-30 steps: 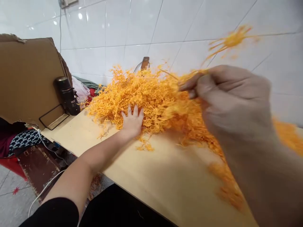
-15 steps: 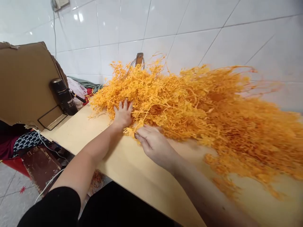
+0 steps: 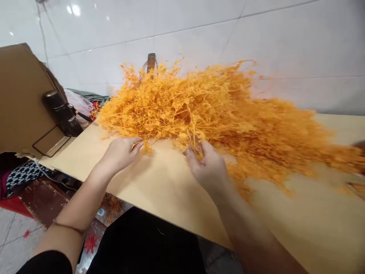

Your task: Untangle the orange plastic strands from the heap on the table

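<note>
One left hand (image 3: pixel 119 153) is leaving its flat press while one right hand (image 3: pixel 209 164) is pinching an orange tuft (image 3: pixel 183 142)

At far left, cardboard (image 3: pixel 23 87) is standing upright behind a black bottle (image 3: pixel 61 113), which is leaning back towards it. Pale lettering is running along the bottle; motion is smearing it now, but half a second ago it was reading VACUUM. No other writing is legible.

Next comes the left hand. It was lying spread on the orange heap (image 3: pixel 171 102); now it is resting at the near edge, thumb and forefinger drawn together at a small sprig. Whether they are truly gripping it, I cannot tell.

Further right, the right hand is closing its fingers round the tuft at the heap's front. It was almost meeting the left hand; now bare tabletop (image 3: pixel 159 182) is showing between them. So the heap is no longer being pressed down, and both hands are working at its loose front edge.

The heap itself is stretching along the tabletop towards the right edge, its right part blurring.
</note>
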The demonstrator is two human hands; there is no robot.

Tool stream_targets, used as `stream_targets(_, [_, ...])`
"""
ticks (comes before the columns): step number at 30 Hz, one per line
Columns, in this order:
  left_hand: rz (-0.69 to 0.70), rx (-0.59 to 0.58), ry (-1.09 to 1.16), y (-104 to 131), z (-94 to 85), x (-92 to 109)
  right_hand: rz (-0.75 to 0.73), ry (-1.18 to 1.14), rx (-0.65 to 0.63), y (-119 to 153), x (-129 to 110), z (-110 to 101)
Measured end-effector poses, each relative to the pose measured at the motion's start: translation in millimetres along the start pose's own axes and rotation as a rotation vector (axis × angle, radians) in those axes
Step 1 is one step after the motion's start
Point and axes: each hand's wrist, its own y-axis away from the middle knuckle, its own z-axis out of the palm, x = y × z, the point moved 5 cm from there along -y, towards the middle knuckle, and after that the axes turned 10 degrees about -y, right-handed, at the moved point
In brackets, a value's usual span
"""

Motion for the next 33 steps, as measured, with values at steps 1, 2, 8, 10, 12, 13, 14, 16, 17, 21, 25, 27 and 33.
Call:
stream_targets(1, [0.024, -0.031, 0.051, -0.9, -0.2, 4.4, -0.012, -0.051, 0.027, 2.8, -0.4, -5.0])
stream_targets(2, [0.049, -0.062, 0.134, -3.6, 0.7, 8.6, -0.023, -0.103, 0.041, 5.8, -0.3, -8.8])
stream_targets(8, [-0.017, -0.398, 1.034, -42.7, 42.5, 40.6, 0.049, -0.391, 0.013, 14.5, -2.7, -13.4])
stream_targets(10, [-0.042, -0.525, 1.28, -55.9, 62.1, 63.1, 0.009, -0.417, 0.004, 12.9, -8.9, -12.8])
stream_targets(12, [-0.052, -0.544, 1.476, -67.6, 75.6, 85.6, -0.038, -0.375, -0.002, 11.2, -12.4, -12.4])
stream_targets(13, [-0.06, -0.53, 1.55, -72.5, 80.7, 95.1, -0.048, -0.336, -0.002, 10.5, -11.6, -12.3])
stream_targets(14, [-0.074, -0.514, 1.608, -76.4, 85.4, 102.9, -0.049, -0.294, -0.001, 9.9, -9.2, -12.2])
stream_targets(16, [-0.117, -0.506, 1.683, -81.6, 94.9, 112.5, -0.051, -0.218, 0.014, 8.3, -0.7, -12.3])
stream_targets(17, [-0.145, -0.511, 1.703, -83.2, 100.2, 114.2, -0.059, -0.187, 0.036, 7.2, 4.3, -12.9])
stream_targets(21, [-0.293, -0.516, 1.732, -87.8, 123.4, 102.5, -0.122, -0.036, 0.131, -2.5, 20.6, -16.7])
stream_targets(25, [-0.367, -0.422, 1.825, -94.9, 137.9, 86.4, -0.198, 0.213, 0.029, -16.1, 25.3, -15.8])
stream_targets(27, [-0.367, -0.38, 1.865, -97.9, 139.6, 83.9, -0.235, 0.341, 0.038, -18.4, 28.1, -18.9])
stream_targets(33, [-0.394, -0.45, 1.837, -95.5, 137.3, 92.4, -0.277, 0.494, 0.135, -7.4, 37.3, -31.1])
